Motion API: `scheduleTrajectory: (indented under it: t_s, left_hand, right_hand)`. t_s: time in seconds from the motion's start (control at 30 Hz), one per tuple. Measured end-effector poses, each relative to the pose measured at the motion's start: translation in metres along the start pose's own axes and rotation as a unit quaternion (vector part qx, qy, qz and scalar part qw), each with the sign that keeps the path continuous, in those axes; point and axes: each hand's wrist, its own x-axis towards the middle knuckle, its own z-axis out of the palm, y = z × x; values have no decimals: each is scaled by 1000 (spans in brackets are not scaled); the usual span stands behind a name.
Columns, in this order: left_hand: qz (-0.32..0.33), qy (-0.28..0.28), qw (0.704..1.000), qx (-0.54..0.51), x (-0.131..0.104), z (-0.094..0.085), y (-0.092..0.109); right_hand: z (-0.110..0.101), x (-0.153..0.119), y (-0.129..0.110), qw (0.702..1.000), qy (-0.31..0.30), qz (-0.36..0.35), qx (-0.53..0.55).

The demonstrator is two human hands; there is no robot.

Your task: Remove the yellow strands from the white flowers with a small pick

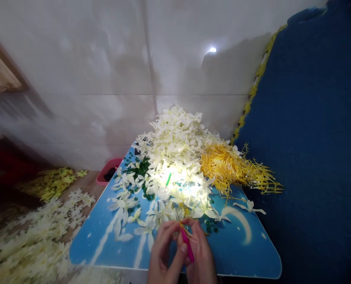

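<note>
My left hand (167,250) and my right hand (201,250) are together at the table's front edge, both closed. A pink-handled tool (188,245) with a thin metal shaft lies against my right palm, its shaft pointing away from me. My left thumb is close beside the handle. Fine yellow strands (184,228) run between my fingertips at the shaft, and my left fingers pinch there. Just beyond my hands spreads a large heap of white artificial petals (175,146). A green stick (168,180) rests on the heap. A bundle of yellow stamen strands (228,167) lies to the right.
The blue table (110,244) stands against a tiled wall (75,71). Small green pieces (141,169) lie left of the heap. White flowers (45,225) and yellow ones (55,181) cover the floor, near a pink basin (104,179). Dark blue fabric (311,138) fills the right.
</note>
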Motion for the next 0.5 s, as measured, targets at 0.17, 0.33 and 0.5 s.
scheduleTrajectory:
  t_s: [0.17, 0.33, 0.5]
  left_hand:
    - [-53, 40, 998, -4, 3, -7, 3]
    - [-125, 121, 984, -47, 17, -31, 13]
    - [-79, 187, 977, -65, 39, -48, 29]
  right_hand:
    - [6, 4, 24, 994, -17, -46, -95]
    - [14, 1, 34, 930, -56, -234, -278]
    - [8, 3, 21, 766, -107, -438, -458]
